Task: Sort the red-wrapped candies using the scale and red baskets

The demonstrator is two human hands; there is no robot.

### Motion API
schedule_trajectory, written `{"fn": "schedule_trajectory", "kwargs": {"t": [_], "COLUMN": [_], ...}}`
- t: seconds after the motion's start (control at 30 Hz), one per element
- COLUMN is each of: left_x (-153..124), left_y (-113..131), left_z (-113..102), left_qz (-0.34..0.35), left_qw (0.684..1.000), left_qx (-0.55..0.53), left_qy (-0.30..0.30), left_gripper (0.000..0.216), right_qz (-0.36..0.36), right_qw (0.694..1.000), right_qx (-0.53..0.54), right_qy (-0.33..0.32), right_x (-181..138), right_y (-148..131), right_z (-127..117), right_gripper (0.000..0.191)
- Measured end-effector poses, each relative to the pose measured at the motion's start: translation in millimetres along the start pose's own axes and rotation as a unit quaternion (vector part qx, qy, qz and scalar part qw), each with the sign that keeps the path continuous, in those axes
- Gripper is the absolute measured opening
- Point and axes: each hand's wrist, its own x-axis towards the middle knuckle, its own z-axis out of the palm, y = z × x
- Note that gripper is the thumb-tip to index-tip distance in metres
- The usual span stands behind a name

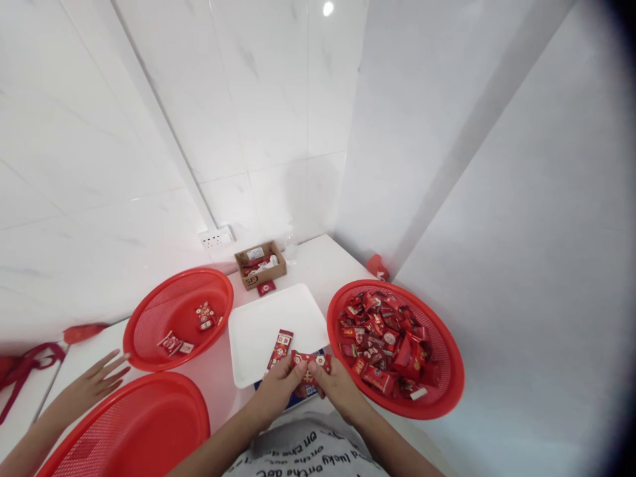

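Observation:
My left hand [278, 385] and my right hand [342, 389] come together over the near edge of a white tray [248, 324]. Both are closed on the two ends of a red snack packet [310, 374], thumbs on top. Another red packet [281, 346], long and narrow, lies on the tray just beyond my left hand, its lower end partly hidden. Below my hands, a dark blue printed item [304, 399] shows from under the tray; what it is I cannot make out.
To the right, a red basket [454, 371] holds many red packets. At left, another red basket [144, 354] contains several packets; a third basket [199, 404] sits nearer. Another person's hand [99, 381] reaches in from the left. A cardboard box [251, 281] stands by the wall.

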Motion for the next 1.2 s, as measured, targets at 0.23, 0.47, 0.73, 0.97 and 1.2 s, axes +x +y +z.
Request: {"fn": "schedule_trajectory", "kwargs": {"t": [0.23, 0.47, 0.73, 0.97, 1.2], "left_x": [3.5, 5.8, 6.3, 9.0, 11.6], "left_y": [-2.4, 0.6, 6.1, -4.1, -7.2], "left_z": [-2.8, -12.7, -23.1, -19.0, -15.6], "left_qz": [0.021, 0.024, -0.003, 0.019, 0.016], "left_qw": [0.998, 0.999, 0.998, 0.999, 0.998], "left_qx": [-0.032, -0.020, -0.033, -0.033, -0.048], "left_qy": [0.043, 0.040, -0.044, -0.036, -0.039], "left_gripper": [0.044, 0.034, 0.034, 0.032, 0.035], "right_qz": [-0.001, -0.017, 0.021, -0.014, -0.032], "right_qw": [0.999, 0.998, 0.997, 0.996, 0.996], "right_qx": [0.018, -0.066, -0.028, -0.068, -0.044], "right_qy": [0.033, 0.008, 0.071, 0.049, 0.072], "right_x": [4.2, 1.4, 2.2, 0.9, -2.3], "right_y": [2.5, -7.3, -6.4, -2.5, -1.8], "right_z": [-1.0, -4.6, -6.6, -9.4, -5.5], "right_gripper": [0.046, 0.035, 0.037, 0.031, 0.037]}}
